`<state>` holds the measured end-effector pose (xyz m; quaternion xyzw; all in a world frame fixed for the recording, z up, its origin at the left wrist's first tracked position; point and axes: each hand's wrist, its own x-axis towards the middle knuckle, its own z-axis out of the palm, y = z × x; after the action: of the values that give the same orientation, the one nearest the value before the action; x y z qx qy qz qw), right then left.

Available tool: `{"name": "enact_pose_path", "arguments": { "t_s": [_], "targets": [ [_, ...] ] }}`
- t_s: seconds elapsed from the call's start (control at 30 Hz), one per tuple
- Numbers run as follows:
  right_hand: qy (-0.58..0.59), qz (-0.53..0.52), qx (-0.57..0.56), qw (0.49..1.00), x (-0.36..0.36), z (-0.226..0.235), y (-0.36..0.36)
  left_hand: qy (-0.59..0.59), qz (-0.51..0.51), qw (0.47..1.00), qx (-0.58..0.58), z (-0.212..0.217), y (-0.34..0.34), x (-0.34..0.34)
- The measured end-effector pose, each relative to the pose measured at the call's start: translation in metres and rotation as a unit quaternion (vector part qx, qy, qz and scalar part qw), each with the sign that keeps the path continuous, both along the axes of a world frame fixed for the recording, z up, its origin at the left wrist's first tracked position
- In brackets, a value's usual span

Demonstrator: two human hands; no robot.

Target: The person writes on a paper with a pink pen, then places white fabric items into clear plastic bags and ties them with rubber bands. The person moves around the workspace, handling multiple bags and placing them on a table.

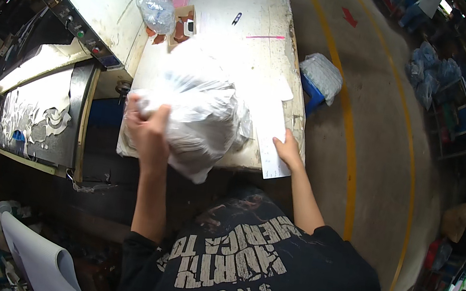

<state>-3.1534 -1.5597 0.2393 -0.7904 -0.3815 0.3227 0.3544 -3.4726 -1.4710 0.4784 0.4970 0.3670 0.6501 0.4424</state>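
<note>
My left hand [149, 127] is closed on the left side of a bulky white plastic bag [203, 119], which hangs partly over the table's near edge. What the bag contains does not show through. On the right, my right hand [289, 150] pinches the edge of a long white paper sheet [270, 124] with thumb and fingers. The sheet lies partly on the worn white table [266, 13], its lower end reaching past the edge. Strong light washes out the table beyond the bag.
A machine with a control panel [88, 40] stands at the left. A clear plastic bag [156, 6], a small box [184, 23] and a pen-like tool [237, 19] lie on the table. Right of it, a blue stool [313, 101] bears a filled bag [321, 74]. Yellow lines [345, 111] mark the floor.
</note>
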Motion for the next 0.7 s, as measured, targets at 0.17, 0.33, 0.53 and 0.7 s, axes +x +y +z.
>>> {"name": "enact_pose_path", "arguments": {
  "t_s": [0.17,0.33,0.53,0.7],
  "targets": [
    [0.243,-0.058,0.195,0.949,0.04,0.05,0.014,0.349,-0.066,0.922,-0.155,-0.108,0.036,0.024],
    [0.406,0.018,0.186,0.895,0.018,0.149,0.074,0.375,-0.118,0.901,-0.182,-0.113,0.05,0.002],
    [0.388,0.214,0.208,0.872,-0.112,0.218,0.146,0.261,-0.095,0.961,0.008,-0.038,0.052,-0.015],
    [0.207,0.313,0.255,0.891,-0.186,0.277,0.191,0.194,0.026,0.981,0.0,0.024,0.092,-0.097]
  ]
}}
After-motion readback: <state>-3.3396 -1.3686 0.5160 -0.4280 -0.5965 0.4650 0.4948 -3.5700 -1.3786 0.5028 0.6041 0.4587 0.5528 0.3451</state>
